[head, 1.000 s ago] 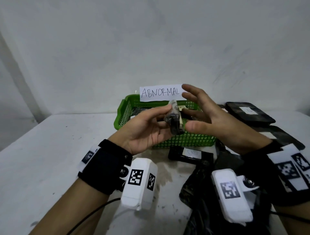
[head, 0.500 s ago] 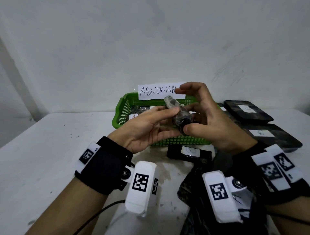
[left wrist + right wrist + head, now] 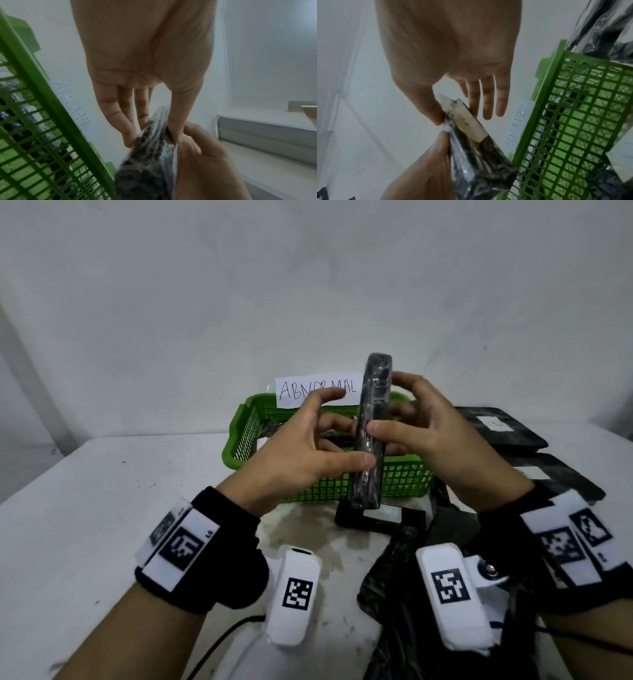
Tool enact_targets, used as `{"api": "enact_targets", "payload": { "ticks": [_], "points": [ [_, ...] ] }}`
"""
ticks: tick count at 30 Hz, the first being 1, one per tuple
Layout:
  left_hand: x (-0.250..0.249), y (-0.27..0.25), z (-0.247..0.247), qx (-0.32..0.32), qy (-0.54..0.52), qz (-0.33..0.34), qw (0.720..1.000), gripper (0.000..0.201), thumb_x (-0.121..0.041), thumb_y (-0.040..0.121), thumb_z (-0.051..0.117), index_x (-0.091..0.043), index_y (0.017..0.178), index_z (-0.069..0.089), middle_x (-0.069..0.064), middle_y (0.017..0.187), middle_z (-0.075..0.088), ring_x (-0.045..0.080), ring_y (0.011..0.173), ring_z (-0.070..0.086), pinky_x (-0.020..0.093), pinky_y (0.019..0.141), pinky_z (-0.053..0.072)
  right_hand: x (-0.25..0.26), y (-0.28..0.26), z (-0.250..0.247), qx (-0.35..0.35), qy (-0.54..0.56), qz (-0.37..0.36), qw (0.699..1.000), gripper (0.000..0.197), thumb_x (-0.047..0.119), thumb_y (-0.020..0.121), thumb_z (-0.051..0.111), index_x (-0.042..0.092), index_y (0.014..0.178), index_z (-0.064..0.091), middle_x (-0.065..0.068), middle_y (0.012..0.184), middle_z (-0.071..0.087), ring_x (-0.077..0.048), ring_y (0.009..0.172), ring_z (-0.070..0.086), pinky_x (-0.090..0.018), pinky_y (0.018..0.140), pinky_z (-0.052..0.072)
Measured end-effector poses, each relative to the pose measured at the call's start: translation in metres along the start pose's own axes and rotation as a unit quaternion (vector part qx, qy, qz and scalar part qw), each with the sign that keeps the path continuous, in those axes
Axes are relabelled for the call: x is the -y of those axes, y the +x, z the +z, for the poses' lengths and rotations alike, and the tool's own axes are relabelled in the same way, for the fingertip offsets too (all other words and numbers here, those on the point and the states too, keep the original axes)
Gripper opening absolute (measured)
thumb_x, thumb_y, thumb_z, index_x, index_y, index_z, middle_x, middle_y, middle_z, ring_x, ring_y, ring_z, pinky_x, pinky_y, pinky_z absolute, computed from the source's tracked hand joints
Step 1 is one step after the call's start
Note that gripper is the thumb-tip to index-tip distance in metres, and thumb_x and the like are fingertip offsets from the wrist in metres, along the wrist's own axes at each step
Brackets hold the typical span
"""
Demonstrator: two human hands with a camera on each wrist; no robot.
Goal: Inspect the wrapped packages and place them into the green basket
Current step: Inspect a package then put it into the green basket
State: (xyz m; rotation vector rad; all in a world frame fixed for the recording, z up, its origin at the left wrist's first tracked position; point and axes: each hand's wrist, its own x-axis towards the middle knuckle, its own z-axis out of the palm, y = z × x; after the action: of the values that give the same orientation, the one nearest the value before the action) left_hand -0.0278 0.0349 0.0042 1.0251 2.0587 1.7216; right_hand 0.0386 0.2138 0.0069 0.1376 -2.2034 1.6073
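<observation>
A black wrapped package (image 3: 371, 433) stands upright and edge-on in the air in front of the green basket (image 3: 404, 481). My left hand (image 3: 342, 440) pinches its lower part, thumb on the near edge and fingers behind. My right hand (image 3: 390, 412) pinches it higher up from the right. The left wrist view shows the package (image 3: 154, 155) between my fingers and thumb. In the right wrist view a white label shows on the package (image 3: 479, 148), beside the basket (image 3: 565, 135). A paper sign reading ABNORMAL (image 3: 308, 392) is fixed to the basket's back rim.
Dark packages lie inside the basket. More wrapped packages (image 3: 496, 429) (image 3: 555, 477) lie on the white table to the right, and one (image 3: 380, 517) lies just in front of the basket. A crumpled black plastic bag (image 3: 411, 559) is under my right wrist. A wall stands close behind.
The package has been raised and turned from a tilted pose low between my hands to upright and edge-on. The right hand went from spread beside it to pinching it.
</observation>
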Motion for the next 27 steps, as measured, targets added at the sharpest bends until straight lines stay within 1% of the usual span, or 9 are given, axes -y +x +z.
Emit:
{"api": "enact_targets", "payload": {
  "ticks": [3,7,10,12,14,17,19,22,27],
  "points": [
    [0.002,0.001,-0.001,-0.005,0.013,-0.005,1.0,0.071,-0.023,0.064,0.084,-0.019,0.125,0.049,-0.003,0.113,0.07,0.015,0.081,0.066,0.038,0.084,0.055,-0.004,0.001,0.002,-0.014,0.007,-0.003,1.0,0.059,0.011,0.084,0.079,0.015,0.138,0.055,-0.002,0.104,0.079,-0.02,0.097,0.075,-0.037,0.083,0.056],
    [0.005,0.002,-0.003,-0.021,0.016,-0.01,1.0,0.046,-0.011,0.074,0.083,-0.014,0.111,0.057,0.006,0.099,0.072,0.016,0.08,0.066,0.042,0.091,0.055,-0.006,0.003,0.008,-0.043,-0.01,-0.033,0.999,0.046,0.005,0.081,0.081,0.01,0.124,0.065,-0.004,0.099,0.079,-0.02,0.091,0.077,-0.042,0.09,0.059],
    [0.007,0.003,-0.002,-0.028,0.028,0.008,0.999,0.042,-0.008,0.074,0.083,-0.011,0.11,0.061,0.011,0.102,0.072,0.011,0.077,0.064,0.034,0.085,0.055,-0.006,0.002,0.012,-0.064,-0.015,-0.047,0.997,0.043,0.002,0.078,0.082,0.012,0.117,0.067,-0.002,0.092,0.079,-0.015,0.08,0.077,-0.032,0.078,0.059],
    [0.008,0.003,-0.002,-0.033,0.032,0.022,0.999,0.039,-0.006,0.076,0.082,-0.011,0.11,0.062,0.007,0.103,0.071,0.017,0.082,0.067,0.031,0.084,0.057,-0.005,0.001,0.012,-0.07,-0.008,-0.056,0.996,0.044,0.004,0.076,0.084,0.013,0.116,0.067,-0.001,0.094,0.079,-0.013,0.082,0.076,-0.029,0.076,0.058],
    [0.008,0.003,-0.004,-0.044,0.042,0.043,0.997,0.039,-0.003,0.076,0.081,-0.015,0.108,0.062,0.003,0.106,0.071,0.018,0.089,0.07,0.031,0.084,0.059,-0.002,0.0,0.009,-0.052,0.009,-0.062,0.997,0.04,0.013,0.078,0.085,0.015,0.114,0.068,0.001,0.099,0.078,-0.012,0.092,0.075,-0.03,0.083,0.057],
    [0.009,0.004,-0.008,-0.088,0.061,0.097,0.99,0.042,0.003,0.074,0.08,-0.021,0.1,0.059,-0.009,0.103,0.068,0.01,0.095,0.07,0.025,0.079,0.059,0.007,-0.003,0.001,0.028,0.063,-0.069,0.995,0.031,0.035,0.086,0.07,0.019,0.112,0.07,0.004,0.109,0.076,-0.014,0.109,0.07,-0.035,0.094,0.056],
    [0.011,0.005,-0.01,-0.102,0.064,0.134,0.984,0.039,0.002,0.076,0.079,-0.022,0.097,0.057,-0.009,0.103,0.065,0.013,0.103,0.067,0.026,0.082,0.059,0.011,-0.004,-0.002,0.059,0.083,-0.08,0.992,0.03,0.031,0.09,0.065,0.015,0.113,0.072,-0.001,0.11,0.076,-0.015,0.108,0.07,-0.033,0.091,0.056],
    [0.016,0.005,-0.014,-0.107,0.068,0.161,0.979,0.036,0.003,0.08,0.077,-0.021,0.096,0.056,-0.002,0.107,0.063,0.019,0.112,0.063,0.037,0.085,0.06,0.016,-0.007,0.0,0.085,0.091,-0.102,0.987,0.033,0.017,0.087,0.065,0.006,0.117,0.071,-0.003,0.1,0.078,-0.011,0.092,0.073,-0.02,0.077,0.054],
    [0.021,0.006,-0.015,-0.111,0.073,0.176,0.975,0.033,0.0,0.079,0.078,-0.018,0.099,0.059,-0.001,0.107,0.065,0.019,0.11,0.064,0.035,0.083,0.06,0.019,-0.009,0.012,-0.001,0.035,-0.161,0.986,0.023,0.015,0.083,0.069,0.004,0.101,0.075,0.001,0.09,0.078,-0.007,0.083,0.073,-0.02,0.069,0.055]
  ]
}}
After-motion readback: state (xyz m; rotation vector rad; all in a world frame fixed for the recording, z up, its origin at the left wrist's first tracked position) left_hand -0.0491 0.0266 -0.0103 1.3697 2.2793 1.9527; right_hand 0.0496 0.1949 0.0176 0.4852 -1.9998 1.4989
